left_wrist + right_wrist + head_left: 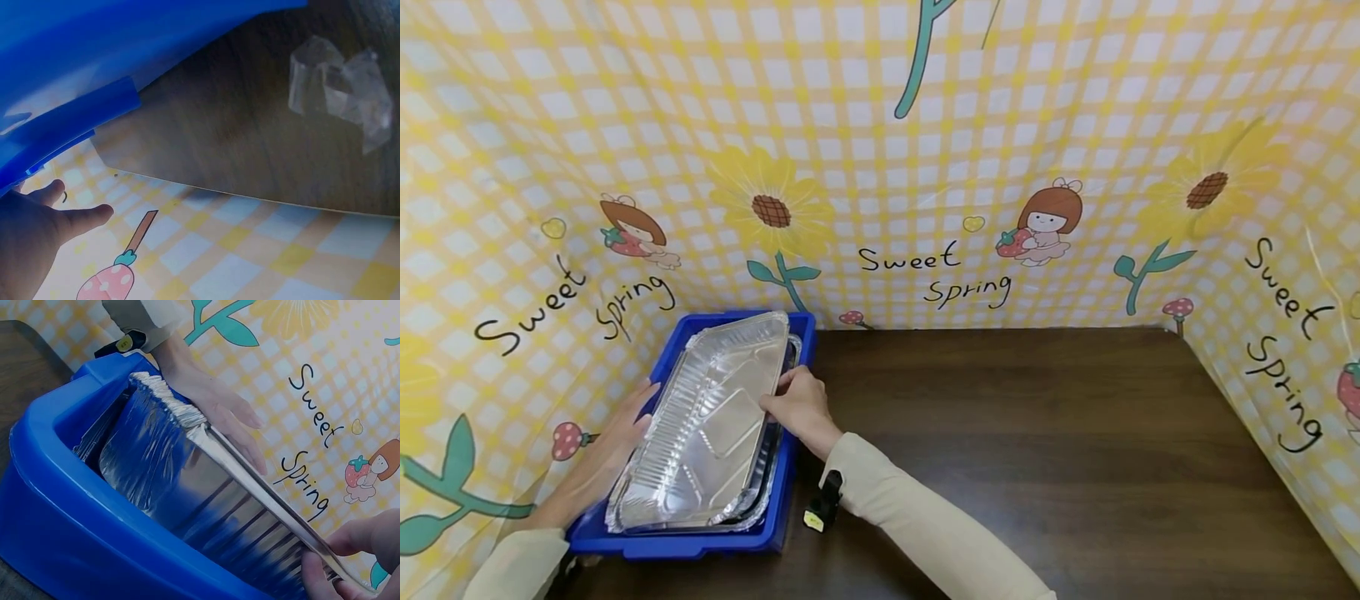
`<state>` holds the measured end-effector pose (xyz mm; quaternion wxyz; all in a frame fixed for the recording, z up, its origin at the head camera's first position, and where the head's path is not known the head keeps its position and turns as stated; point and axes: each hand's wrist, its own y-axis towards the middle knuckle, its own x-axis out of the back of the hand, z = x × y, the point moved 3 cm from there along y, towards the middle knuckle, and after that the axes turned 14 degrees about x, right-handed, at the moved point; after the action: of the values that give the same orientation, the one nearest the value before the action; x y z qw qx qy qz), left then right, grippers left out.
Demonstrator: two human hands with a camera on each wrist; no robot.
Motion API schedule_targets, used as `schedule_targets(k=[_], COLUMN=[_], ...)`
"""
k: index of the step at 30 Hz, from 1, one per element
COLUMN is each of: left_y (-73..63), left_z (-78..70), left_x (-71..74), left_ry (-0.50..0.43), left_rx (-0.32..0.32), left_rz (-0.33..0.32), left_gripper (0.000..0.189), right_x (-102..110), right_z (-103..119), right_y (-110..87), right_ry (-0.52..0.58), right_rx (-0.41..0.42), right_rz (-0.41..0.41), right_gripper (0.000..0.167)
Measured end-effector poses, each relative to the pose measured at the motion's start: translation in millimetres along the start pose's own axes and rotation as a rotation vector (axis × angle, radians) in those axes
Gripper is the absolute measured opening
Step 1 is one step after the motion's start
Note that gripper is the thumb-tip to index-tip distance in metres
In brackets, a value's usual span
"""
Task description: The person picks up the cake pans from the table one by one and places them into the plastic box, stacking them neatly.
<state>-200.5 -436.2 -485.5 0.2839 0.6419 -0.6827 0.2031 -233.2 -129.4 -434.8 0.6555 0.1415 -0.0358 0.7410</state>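
My right hand (801,408) pinches the right rim of the top foil tray (715,425), thumb and fingers curled over the edge; the right wrist view shows my fingertips (319,575) clamped on that thin rim. The tray is tilted, right side raised, and sits in the blue bin (700,546) on top of more foil trays nested below it. The bin stands at the left end of the dark wood desk (1037,433), against the checked yellow backdrop (925,167).

My left hand (610,450) lies flat along the tray's left edge, fingers straight and relaxed, resting against it, not gripping. In the left wrist view only the palm and thumb (81,219) show, spread wide beside the bin's underside.

A small black clip with a yellow tag (823,504) lies on the desk just beside the bin, under my right sleeve (917,517).
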Motion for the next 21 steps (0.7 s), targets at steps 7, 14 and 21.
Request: schedule_targets(k=[7,14,21], left_y=[-4.7,-9.1,-7.6], left_z=[-5.6,-7.5,-12.1], left_x=[3.1,4.3,0.8], left_ry=[0.026,0.056,0.068], left_rx=[0.021,0.086,0.076], left_rz=[0.034,0.071,0.066], left_gripper=[0.056,0.059,0.059], right_x=[-1.5,-0.8,4.3], right_z=[0.0,0.4,0.7], right_y=[-0.9,0.2,-1.7], right_ry=[0.037,-0.108,-0.222], right_rx=[0.018,0.045,0.033], right_rz=[0.026,0.069,0.105], right_gripper=[0.027,0.040,0.058])
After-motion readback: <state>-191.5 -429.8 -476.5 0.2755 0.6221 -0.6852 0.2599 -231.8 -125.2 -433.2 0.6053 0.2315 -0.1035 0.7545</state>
